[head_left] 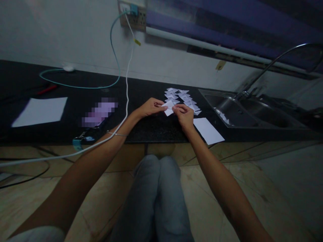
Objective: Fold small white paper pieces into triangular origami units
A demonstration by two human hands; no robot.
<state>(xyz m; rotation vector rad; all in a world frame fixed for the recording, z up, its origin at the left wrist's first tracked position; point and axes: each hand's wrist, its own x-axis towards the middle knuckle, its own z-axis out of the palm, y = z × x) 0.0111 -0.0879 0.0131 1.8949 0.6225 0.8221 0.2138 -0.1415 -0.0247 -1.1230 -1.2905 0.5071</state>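
Note:
Between my two hands is a small folded piece of white paper [168, 108], held just over the dark counter. My left hand [152, 107] pinches its left side between thumb and fingers. At its right edge, my right hand [184, 115] grips it with thumb and forefinger. Just behind lie two rows of folded white paper pieces: a left row [171, 94] and a right row [186, 98], each with several pointed pieces overlapping. A flat white paper sheet [208, 130] rests right of my right hand, near the counter's front edge.
A larger white sheet [41, 111] and a blurred purple item [99, 114] with a strap lie on the left. A white cable [127, 84] hangs from the wall socket [133, 16] across my left forearm. A steel sink [237, 112] with a curved faucet [272, 65] stands right.

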